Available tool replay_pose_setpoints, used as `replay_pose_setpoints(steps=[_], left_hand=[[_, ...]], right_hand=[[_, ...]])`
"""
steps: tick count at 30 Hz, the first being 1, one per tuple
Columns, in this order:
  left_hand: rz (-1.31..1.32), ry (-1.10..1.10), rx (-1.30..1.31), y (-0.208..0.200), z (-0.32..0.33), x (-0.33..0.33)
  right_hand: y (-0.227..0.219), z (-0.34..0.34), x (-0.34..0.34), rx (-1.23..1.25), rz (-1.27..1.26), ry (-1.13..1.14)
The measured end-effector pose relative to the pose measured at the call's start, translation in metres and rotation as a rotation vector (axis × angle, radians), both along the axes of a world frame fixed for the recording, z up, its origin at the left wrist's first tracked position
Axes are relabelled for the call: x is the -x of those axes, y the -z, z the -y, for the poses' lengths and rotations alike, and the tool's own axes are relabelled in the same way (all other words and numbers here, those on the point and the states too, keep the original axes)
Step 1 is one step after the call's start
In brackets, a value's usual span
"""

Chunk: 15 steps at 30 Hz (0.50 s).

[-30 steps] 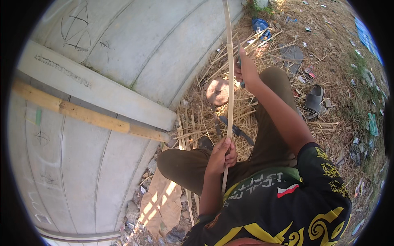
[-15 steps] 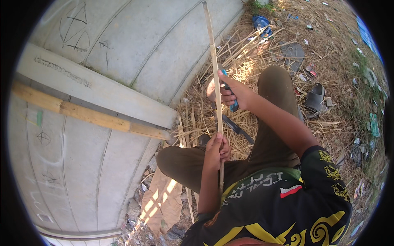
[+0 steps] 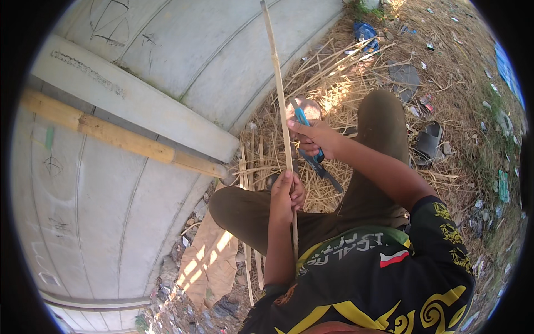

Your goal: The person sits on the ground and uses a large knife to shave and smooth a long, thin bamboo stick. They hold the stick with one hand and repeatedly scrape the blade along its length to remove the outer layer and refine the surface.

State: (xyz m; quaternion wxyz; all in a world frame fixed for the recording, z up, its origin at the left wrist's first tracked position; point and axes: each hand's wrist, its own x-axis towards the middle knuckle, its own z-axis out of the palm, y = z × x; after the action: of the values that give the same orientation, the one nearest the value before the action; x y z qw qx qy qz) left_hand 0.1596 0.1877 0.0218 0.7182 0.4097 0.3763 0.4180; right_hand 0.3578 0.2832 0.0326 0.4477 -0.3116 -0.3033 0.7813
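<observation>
A long, narrow pale bamboo strip [image 3: 278, 72] stands nearly lengthwise in front of me, its far end leaning slightly left. My left hand [image 3: 288, 192] is closed around its lower part, above my bent left leg. Farther up, my right hand [image 3: 318, 139] grips a blue utility knife [image 3: 302, 117]. The knife's tip points away from me, just right of the strip. The right thumb lies at the strip's edge; whether it presses on it I cannot tell. The strip's near end runs down by my shirt.
Bamboo slivers [image 3: 334, 69] and straw litter the ground. A dark flat tool [image 3: 328, 177] lies between my legs, near a round pale block [image 3: 308, 107]. A grey sandal [image 3: 428, 142] is at the right. A concrete wall [image 3: 183, 50] and a bamboo pole [image 3: 122, 136] stand left; brown cardboard [image 3: 208, 267] lies below.
My right hand and the knife have come down nearer my left hand, and more of the knife shows. The strip's far end has swung a little left. My left hand keeps its hold.
</observation>
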Motion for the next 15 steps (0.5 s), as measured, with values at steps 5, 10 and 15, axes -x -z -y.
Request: replay_pose_setpoints(steps=[5,10,15], left_hand=[[-0.001,-0.066,0.001,0.004,-0.002,0.004],[0.002,-0.087,0.004,0.003,-0.004,0.005],[0.024,-0.089,0.008,0.001,-0.004,0.008]], right_hand=[[0.009,0.005,0.009,-0.068,0.083,-0.058],[0.020,0.005,0.014,-0.327,0.298,0.028],[0.028,0.019,0.015,-1.302,1.118,0.278]])
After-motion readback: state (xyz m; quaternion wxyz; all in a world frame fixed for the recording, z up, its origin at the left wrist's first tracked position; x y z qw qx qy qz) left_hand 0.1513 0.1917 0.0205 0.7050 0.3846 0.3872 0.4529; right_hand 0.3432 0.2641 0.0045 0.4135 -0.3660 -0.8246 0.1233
